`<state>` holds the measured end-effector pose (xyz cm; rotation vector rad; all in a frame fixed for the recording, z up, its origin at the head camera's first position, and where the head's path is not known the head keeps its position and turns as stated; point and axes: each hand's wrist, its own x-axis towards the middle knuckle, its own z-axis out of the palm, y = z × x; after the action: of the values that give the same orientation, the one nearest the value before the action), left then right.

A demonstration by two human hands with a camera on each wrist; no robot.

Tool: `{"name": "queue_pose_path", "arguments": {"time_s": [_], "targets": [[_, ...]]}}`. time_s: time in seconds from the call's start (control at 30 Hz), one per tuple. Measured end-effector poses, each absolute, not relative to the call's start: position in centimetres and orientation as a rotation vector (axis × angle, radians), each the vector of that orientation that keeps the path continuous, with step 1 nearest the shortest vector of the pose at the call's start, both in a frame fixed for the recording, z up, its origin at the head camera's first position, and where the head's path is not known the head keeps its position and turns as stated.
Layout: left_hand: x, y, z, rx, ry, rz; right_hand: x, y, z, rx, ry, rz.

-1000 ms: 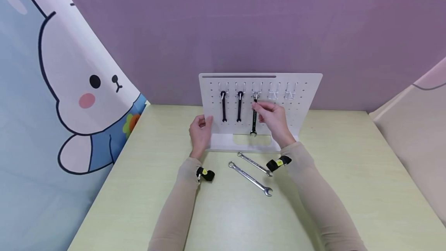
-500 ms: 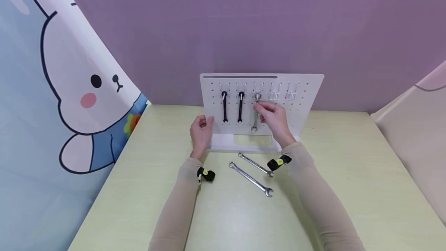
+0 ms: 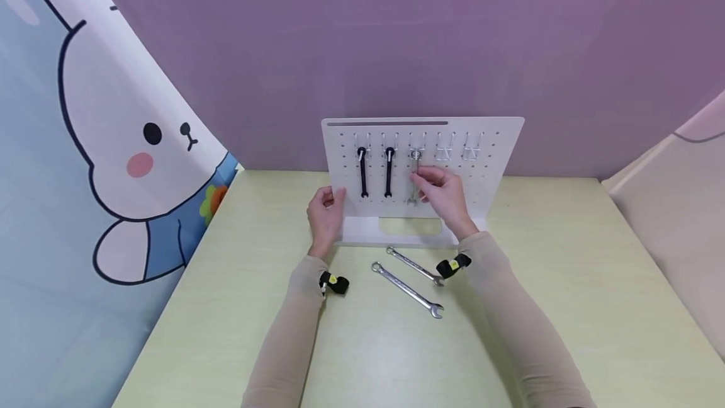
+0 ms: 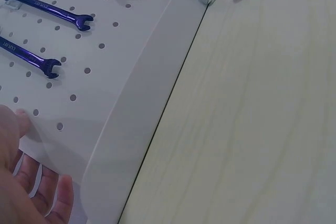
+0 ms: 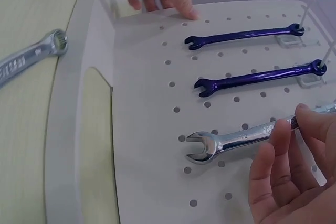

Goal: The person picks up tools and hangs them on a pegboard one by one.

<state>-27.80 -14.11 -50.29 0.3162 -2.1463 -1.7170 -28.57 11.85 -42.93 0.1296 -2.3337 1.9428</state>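
A white pegboard (image 3: pixel 481 200) stands upright on the table with a row of wire hooks. My left hand (image 3: pixel 325 222) grips its left edge, thumb on the front face and the other fingers beyond the edge. My right hand (image 5: pixel 302 171) pinches the shank of a silver combination wrench (image 5: pixel 210 146) between thumb and fingertips. This wrench hangs down along the board, its ring end at the third hook and its open end lowest. To its left, two dark blue-purple wrenches, one inner (image 5: pixel 252 80) and one outer (image 5: pixel 241 36), hang by their ring ends on the first two hooks.
Two more silver combination wrenches, a longer one (image 3: pixel 408 291) and a shorter one (image 3: pixel 416 266), lie slanted on the pale wooden table (image 3: pixel 362 357) before the board. Two hooks (image 3: pixel 457 147) on the right bear nothing. A purple backdrop (image 3: pixel 396 36) rises behind.
The wrench in my right hand, dark-looking in the first frame, now shows silver; its lower end has risen slightly. The left hand keeps its place on the board's edge.
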Motion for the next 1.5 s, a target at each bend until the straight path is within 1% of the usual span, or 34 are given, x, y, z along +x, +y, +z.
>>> {"name": "queue_pose_path", "arguments": {"time_s": [0.37,0.83,1.03,1.3,1.5], "targets": [[-27.8,-14.3,-50.3,0.317,-2.159,-1.713,-28.4,11.6,-43.8,0.243,-2.438,1.525],[-28.0,-14.4,-50.4,0.305,-2.149,-1.7,-28.3,11.7,-43.9,0.293,-2.49,1.259],[-27.9,-14.3,-50.3,0.31,-2.152,-1.7,-28.1,11.7,-43.9,0.316,-2.488,1.208],[-27.8,-14.3,-50.4,0.297,-2.162,-1.718,-28.0,12.0,-44.4,0.258,-2.537,1.201],[-27.9,-14.4,-50.4,0.293,-2.147,-1.719,-28.1,12.2,-44.7,0.275,-2.544,1.171]]}}
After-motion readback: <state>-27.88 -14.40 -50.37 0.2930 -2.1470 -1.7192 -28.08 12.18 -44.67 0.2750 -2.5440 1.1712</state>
